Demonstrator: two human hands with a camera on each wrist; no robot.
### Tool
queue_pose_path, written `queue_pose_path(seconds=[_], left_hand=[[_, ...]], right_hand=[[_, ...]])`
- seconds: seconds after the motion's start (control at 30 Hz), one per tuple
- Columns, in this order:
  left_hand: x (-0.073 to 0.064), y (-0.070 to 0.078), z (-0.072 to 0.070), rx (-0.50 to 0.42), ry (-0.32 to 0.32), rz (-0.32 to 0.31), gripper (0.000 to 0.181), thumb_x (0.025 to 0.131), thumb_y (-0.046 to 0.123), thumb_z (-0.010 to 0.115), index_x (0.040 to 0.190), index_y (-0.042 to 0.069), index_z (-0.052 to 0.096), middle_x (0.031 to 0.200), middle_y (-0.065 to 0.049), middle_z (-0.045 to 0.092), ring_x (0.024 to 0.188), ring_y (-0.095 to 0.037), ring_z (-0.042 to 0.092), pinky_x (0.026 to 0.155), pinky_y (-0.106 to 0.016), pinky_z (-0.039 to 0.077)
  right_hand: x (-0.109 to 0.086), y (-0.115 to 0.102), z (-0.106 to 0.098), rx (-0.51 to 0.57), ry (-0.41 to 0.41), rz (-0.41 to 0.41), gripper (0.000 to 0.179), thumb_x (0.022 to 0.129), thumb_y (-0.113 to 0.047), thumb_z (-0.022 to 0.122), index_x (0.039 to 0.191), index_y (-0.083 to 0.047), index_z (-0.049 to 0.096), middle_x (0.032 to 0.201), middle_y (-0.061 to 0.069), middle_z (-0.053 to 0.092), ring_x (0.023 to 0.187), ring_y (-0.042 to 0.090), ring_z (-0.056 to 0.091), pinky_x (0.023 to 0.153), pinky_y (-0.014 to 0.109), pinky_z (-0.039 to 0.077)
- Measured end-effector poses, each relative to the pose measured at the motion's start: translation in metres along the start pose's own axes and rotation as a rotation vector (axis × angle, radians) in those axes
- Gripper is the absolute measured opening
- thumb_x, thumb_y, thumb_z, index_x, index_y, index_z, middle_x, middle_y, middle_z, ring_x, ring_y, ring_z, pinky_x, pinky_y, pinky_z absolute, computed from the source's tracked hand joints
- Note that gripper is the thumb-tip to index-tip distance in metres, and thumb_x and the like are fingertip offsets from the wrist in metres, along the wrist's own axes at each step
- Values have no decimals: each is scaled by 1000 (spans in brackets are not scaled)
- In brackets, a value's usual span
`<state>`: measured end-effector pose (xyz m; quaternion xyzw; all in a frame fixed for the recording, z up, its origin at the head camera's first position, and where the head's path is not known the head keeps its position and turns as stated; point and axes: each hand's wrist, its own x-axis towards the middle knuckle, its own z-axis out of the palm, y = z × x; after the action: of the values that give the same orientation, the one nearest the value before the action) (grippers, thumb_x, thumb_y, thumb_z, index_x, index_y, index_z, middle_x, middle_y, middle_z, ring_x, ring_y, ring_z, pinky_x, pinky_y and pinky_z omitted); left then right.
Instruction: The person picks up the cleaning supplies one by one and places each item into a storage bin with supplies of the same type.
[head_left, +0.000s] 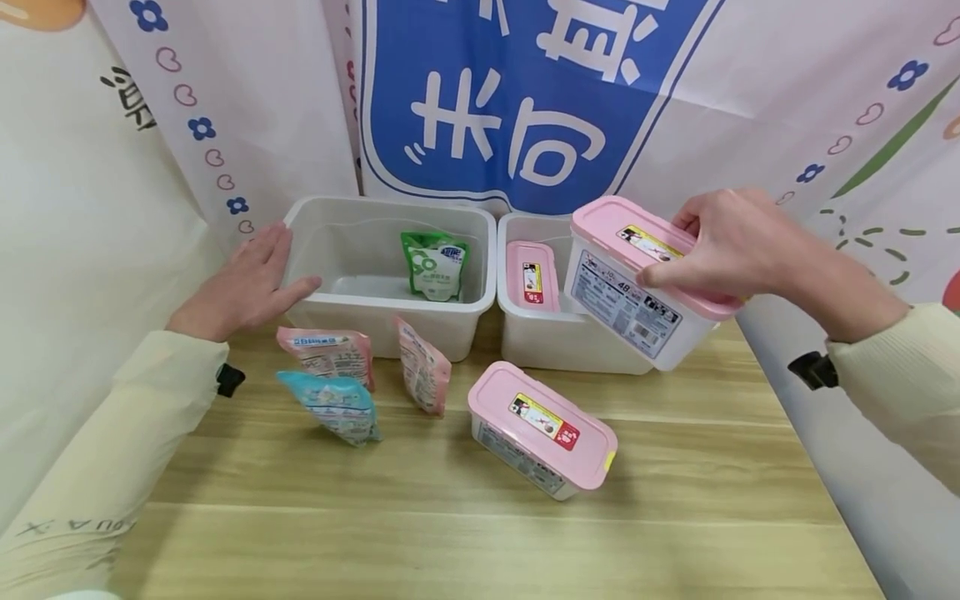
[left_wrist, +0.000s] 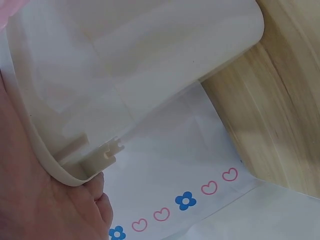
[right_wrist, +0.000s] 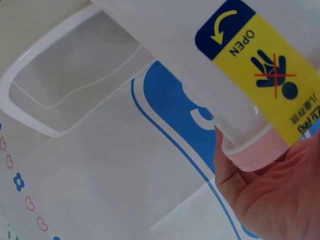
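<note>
My right hand (head_left: 731,242) grips a white plastic box with a pink lid (head_left: 630,283) across its top, thumb on the near side. The box is tilted over the right white bin (head_left: 577,340), and its yellow OPEN sticker (right_wrist: 272,70) faces the right wrist camera. Another pink-lidded box (head_left: 531,275) stands inside that bin, on its left side. My left hand (head_left: 243,279) rests at the left end of the left white bin (head_left: 382,312), fingers fairly straight along the outside and thumb over the front corner. Inside this bin leans a green pouch (head_left: 437,267).
A third pink-lidded box (head_left: 543,429) stands on the wooden table (head_left: 465,542) in front of the bins. Two pink pouches, one to the left (head_left: 330,354) and one to the right (head_left: 423,367), stand near a blue pouch (head_left: 337,406). A printed curtain (head_left: 480,108) hangs right behind.
</note>
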<state>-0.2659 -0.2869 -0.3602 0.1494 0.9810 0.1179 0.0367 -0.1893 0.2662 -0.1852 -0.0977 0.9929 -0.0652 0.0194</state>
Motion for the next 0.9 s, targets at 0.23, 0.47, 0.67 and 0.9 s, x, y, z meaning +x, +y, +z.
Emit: queue_pose_path(seconds=[0.23, 0.47, 0.67, 0.9], left_hand=[[0, -1, -1, -2, -15, -7, 100, 106, 65, 33, 166, -2, -11, 175, -24, -17, 164, -47, -8, 133, -67, 1], [1, -1, -1, 1, -32, -4, 100, 106, 67, 32, 165, -1, -12, 175, -23, -18, 164, -46, -9, 133, -66, 1], [0, 0, -2, -2, -31, 2, 99, 107, 65, 32, 165, -2, -12, 175, -24, -17, 164, -46, -8, 133, -66, 1], [0, 0, -2, 6, -36, 3, 100, 107, 66, 32, 165, -3, -12, 175, -25, -16, 164, -46, -9, 133, -66, 1]], right_hand=[[18, -1, -1, 18, -8, 26, 78, 82, -66, 79, 115, 4, 69, 85, 15, 77, 60, 21, 69, 50, 32, 55], [34, 0, 0, 50, -15, 77, 74, 82, -71, 75, 104, 0, 71, 86, 15, 78, 62, 23, 72, 52, 31, 57], [48, 0, 1, 63, 2, 106, 73, 82, -72, 74, 100, -1, 74, 85, 15, 78, 61, 23, 73, 51, 30, 58], [63, 1, -1, 52, 29, 145, 78, 82, -76, 70, 103, -1, 72, 83, 15, 76, 60, 24, 73, 52, 29, 58]])
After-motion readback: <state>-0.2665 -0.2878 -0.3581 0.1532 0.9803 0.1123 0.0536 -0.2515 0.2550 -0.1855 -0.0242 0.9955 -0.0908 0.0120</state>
